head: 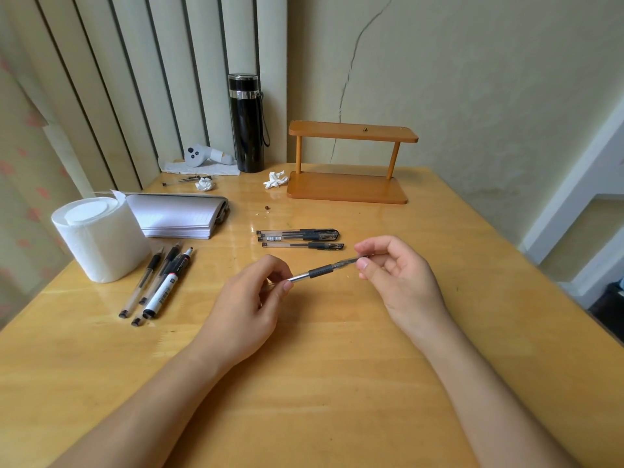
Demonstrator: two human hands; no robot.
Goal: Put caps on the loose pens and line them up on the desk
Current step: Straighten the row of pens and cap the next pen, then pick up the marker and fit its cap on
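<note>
Both hands are up over the tabletop [320,366], sharing one pen [322,270] between them: left hand [250,298] pinches the barrel end, right hand [398,275] pinches the clear cap at the tip. Just past them, three capped pens [299,238] lie side by side. Off left, four loose pens [158,282] sit beside a tissue roll [101,238].

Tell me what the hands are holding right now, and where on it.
One gel pen: the left hand pinches its clear barrel end, the right hand pinches the clear cap at the tip end.
</note>
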